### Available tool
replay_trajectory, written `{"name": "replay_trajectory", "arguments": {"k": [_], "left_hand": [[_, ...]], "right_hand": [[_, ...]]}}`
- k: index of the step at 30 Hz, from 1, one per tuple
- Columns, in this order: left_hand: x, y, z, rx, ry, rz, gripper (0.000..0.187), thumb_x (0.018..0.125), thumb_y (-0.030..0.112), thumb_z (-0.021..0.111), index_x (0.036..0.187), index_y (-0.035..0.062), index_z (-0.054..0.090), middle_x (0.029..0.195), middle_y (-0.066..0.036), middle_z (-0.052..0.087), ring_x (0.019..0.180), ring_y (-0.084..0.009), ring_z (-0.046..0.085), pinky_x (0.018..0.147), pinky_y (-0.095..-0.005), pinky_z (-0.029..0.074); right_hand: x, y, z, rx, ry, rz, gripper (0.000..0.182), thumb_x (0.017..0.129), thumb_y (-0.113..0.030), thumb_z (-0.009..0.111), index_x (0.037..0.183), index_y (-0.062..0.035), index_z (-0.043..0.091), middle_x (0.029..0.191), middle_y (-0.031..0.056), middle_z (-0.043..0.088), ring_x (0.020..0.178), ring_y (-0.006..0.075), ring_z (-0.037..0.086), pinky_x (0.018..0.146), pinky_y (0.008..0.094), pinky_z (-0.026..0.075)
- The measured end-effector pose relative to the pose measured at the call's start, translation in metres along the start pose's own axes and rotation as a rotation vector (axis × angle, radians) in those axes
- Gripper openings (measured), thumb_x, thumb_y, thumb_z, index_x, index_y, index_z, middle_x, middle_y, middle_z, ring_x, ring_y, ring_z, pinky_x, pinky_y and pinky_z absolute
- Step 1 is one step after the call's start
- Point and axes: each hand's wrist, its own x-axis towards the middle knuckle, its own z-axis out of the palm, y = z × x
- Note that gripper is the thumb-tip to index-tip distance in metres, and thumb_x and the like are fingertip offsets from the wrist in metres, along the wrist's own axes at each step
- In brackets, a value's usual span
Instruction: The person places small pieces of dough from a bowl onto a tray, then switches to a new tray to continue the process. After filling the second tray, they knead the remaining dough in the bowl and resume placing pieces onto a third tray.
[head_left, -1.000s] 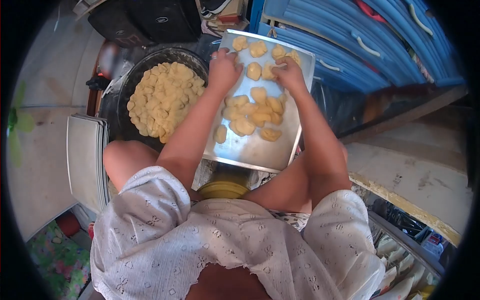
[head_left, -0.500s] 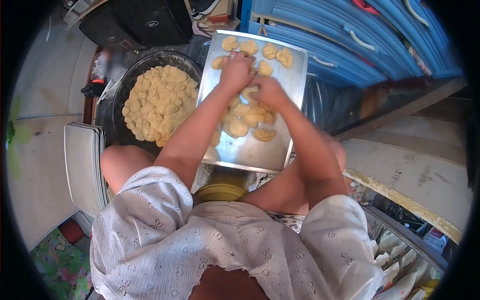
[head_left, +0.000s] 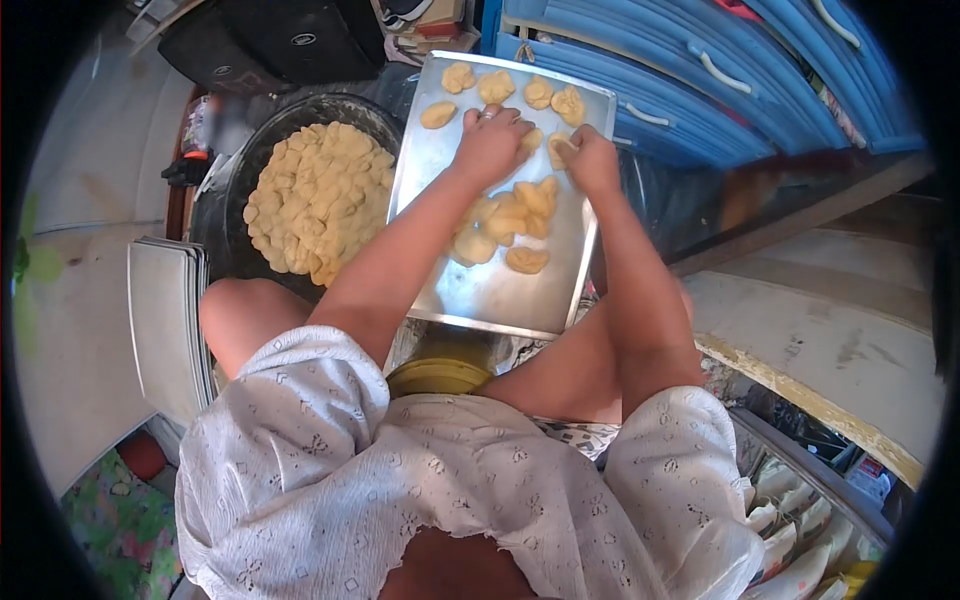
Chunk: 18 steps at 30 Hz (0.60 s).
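Observation:
A metal tray (head_left: 450,300) rests across my lap with pieces of yellowish dough on it. My left hand (head_left: 492,148) lies over the upper middle of the tray, palm down with the fingers stretched out. Beside its thumb side sits a dough piece (head_left: 533,142), partly covered. My right hand (head_left: 594,162) is closed by the tray's right edge, with thumb and fingers on another dough piece (head_left: 559,151). Toward the far edge lie several shaped lumps, one being a rounded dough lump (head_left: 458,77). Nearer me is a loose dough pile (head_left: 508,217), partly behind my left forearm.
Left of the tray, a large black basin (head_left: 240,190) holds a heap of dough pieces (head_left: 320,200). Blue plastic drawers (head_left: 640,80) stand behind on the right. A stack of flat trays (head_left: 165,330) leans by my left knee. A yellow-green round container (head_left: 437,375) is between my legs.
My right hand has moved right, away from my left hand, and now has a dough piece at the tray's right side. My left hand has shifted slightly right, uncovering a lump at upper left.

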Motion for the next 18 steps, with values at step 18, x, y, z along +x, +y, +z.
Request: {"name": "replay_trajectory", "arguments": {"k": [18], "left_hand": [[-0.081, -0.010, -0.059, -0.427, -0.048, -0.500, 0.017, 0.080, 0.019, 0.059, 0.087, 0.0031, 0.061, 0.097, -0.017, 0.056, 0.093, -0.0354, 0.053, 0.082, -0.0412, 0.042]], "right_hand": [[-0.038, -0.051, 0.008, 0.285, -0.335, -0.151, 0.029, 0.068, -0.026, 0.068, 0.084, -0.0020, 0.064, 0.067, 0.0150, 0.060, 0.067, 0.0328, 0.059, 0.063, 0.0375, 0.046]]}}
